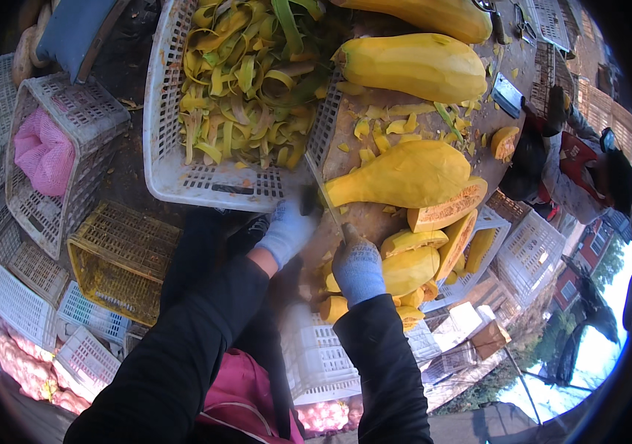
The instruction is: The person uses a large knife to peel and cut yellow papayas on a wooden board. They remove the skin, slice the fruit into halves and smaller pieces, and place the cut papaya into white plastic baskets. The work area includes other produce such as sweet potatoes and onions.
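My right hand [358, 265], in a pale glove with dark fingertips, grips the near end of a long thin knife [320, 186]. The knife lies at the narrow neck end of a peeled yellow squash [404, 175]. Close to the left of the blade is my left hand [289, 230], also gloved; its dark fingertips are blurred, and whether they hold anything is unclear. Halved squash with orange flesh [449, 205] and smaller squash pieces [410, 272] lie beyond my right hand. Another peeled squash [413, 67] rests higher on the work surface.
A white plastic crate [216, 194] full of peelings stands at the upper left. Peel scraps [399, 125] and a cleaver [507, 95] lie on the work surface. A yellow crate [124, 238] and a crate with pink netting [66, 127] are left. A co-worker [576, 161] is at the right.
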Action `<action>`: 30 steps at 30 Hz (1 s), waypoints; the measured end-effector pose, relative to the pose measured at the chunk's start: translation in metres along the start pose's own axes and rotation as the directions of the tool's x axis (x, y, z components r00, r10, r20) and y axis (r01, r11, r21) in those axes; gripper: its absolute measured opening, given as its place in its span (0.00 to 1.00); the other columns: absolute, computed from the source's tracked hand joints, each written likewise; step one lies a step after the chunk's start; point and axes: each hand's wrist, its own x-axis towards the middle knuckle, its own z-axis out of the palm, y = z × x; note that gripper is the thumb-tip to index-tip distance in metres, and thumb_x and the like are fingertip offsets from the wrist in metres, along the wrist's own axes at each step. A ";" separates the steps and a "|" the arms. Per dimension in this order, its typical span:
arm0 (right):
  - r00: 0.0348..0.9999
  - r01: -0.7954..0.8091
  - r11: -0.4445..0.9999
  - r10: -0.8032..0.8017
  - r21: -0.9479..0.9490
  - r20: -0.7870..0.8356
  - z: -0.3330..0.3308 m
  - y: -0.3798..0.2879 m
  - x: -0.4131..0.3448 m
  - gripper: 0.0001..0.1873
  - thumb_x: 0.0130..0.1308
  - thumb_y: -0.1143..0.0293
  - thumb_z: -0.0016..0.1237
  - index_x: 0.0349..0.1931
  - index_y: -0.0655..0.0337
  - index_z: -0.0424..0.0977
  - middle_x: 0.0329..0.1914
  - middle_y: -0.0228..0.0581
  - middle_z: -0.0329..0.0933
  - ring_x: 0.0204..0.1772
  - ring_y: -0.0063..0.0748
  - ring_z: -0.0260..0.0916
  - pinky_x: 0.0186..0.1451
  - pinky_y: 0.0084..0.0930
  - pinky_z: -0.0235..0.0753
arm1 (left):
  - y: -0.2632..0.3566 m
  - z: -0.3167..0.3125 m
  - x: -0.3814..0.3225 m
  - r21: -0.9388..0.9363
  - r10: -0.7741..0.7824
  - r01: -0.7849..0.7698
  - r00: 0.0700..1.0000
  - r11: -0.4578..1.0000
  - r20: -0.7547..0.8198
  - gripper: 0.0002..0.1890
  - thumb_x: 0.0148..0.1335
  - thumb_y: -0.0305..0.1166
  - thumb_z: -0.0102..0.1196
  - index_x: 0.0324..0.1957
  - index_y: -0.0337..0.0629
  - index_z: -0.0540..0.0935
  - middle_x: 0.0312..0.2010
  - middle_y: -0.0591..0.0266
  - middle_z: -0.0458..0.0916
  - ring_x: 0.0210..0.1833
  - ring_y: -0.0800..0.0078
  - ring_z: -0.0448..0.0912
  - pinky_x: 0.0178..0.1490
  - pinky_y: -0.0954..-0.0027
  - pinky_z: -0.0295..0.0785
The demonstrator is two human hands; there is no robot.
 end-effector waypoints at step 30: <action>0.913 -0.080 -0.019 0.401 0.997 0.081 0.109 -0.023 -0.245 0.30 0.69 0.61 0.48 0.71 0.57 0.67 0.54 0.65 0.80 0.58 0.64 0.77 0.62 0.47 0.76 | 0.112 -0.042 -0.073 -0.467 -0.146 0.532 0.755 0.707 0.639 0.14 0.67 0.31 0.59 0.54 0.41 0.79 0.47 0.53 0.82 0.48 0.56 0.82 0.50 0.53 0.85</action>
